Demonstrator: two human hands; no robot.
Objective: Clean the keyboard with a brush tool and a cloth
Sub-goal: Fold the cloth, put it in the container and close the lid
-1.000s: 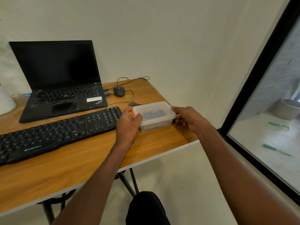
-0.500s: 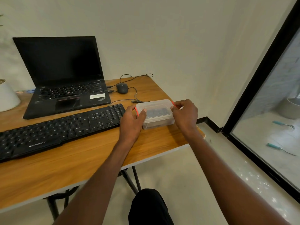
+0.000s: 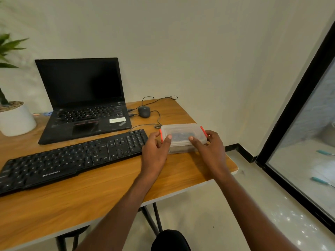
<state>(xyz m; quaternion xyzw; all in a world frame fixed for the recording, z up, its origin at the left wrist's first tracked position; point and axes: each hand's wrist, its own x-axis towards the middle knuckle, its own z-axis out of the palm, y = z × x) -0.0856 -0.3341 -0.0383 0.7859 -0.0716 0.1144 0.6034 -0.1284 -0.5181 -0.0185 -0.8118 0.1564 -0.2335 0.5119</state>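
Both hands held a clear lidded box that sat on the wooden table. The left hand gripped the box's left end, its thumb laid on the lid and its other fingers curled round the side by the red clip. The right hand gripped the right end in the same way, thumb on the lid and fingers wrapped about the side near the other red clip. Something dark lay inside the box, between the two thumbs, too blurred through the plastic to name.

The keyboard lay flat on the table just left of the left hand's fingers, its right end almost touching the knuckles, and it stretched away to the left. Beyond the keyboard, farther from the fingers, an open laptop stood with a dark screen. A mouse sat beyond the box, past the fingertips of both hands, its cable looping across the table toward the laptop. A white plant pot stood far to the left of the hands. To the right of the right hand, past the table's edge, a black-framed glass door rose from the floor.
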